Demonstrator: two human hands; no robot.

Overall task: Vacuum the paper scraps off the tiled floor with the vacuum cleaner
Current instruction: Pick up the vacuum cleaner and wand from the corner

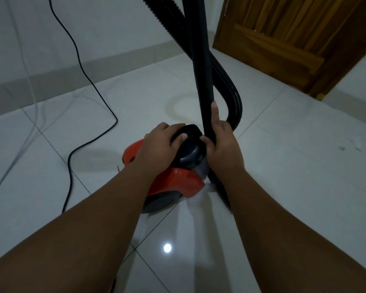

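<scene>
A red and black canister vacuum cleaner (178,180) stands on the white tiled floor (283,176) in front of me. My left hand (160,144) grips the black handle on top of its body. My right hand (220,138) holds the straight black tube (199,60), which rises upright beside the canister. The ribbed black hose (234,89) loops behind the tube and runs up out of view. A small whitish scrap (208,182) lies at the foot of the tube, partly hidden by my right arm. The nozzle is hidden.
The black power cord (89,81) trails from the wall across the floor on the left, next to a thin white cable (30,115). A wooden door (294,39) stands at the back right. A grey skirting runs along the white wall.
</scene>
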